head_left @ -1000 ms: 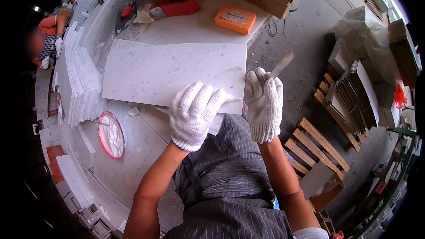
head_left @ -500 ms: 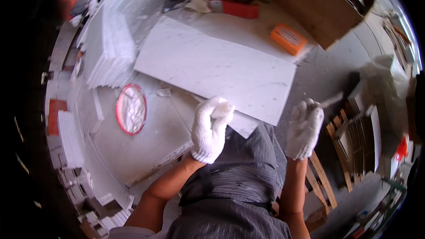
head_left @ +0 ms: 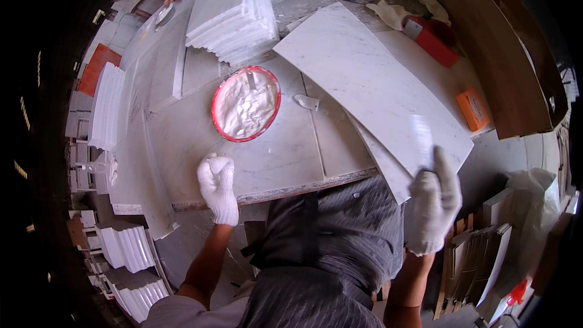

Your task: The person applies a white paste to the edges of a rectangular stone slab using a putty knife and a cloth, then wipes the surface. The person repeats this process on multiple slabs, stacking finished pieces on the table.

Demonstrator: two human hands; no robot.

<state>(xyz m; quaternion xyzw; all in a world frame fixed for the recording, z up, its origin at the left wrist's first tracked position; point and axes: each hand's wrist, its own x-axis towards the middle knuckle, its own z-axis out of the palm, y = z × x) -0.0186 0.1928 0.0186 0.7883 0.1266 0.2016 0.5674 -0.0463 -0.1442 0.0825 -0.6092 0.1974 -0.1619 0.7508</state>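
Note:
My right hand (head_left: 434, 203), in a white knit glove, is closed round a putty knife. The knife's pale flat blade (head_left: 422, 140) is smeared by motion over the right end of a grey-veined white marble slab (head_left: 370, 79). A second slab (head_left: 379, 158) shows partly from beneath the first one. My gloved left hand (head_left: 217, 185) is closed above the table's front edge; whatever it holds, if anything, is hidden. Beyond it stands a red-rimmed bowl (head_left: 217, 115) of white paste (head_left: 246, 106). A small white scrap (head_left: 306, 102) lies between bowl and slab.
A stack of marble slabs (head_left: 228, 15) stands at the back left. At the back right are a red tool (head_left: 434, 39), an orange box (head_left: 472, 109) and a long cardboard box (head_left: 501, 61). Slabs lean in a wooden rack (head_left: 477, 261) at lower right.
My view has swung left. My left hand has moved left, away from the slab, toward the table's front edge by the bowl. My right hand has brought the putty knife over the slab's right end.

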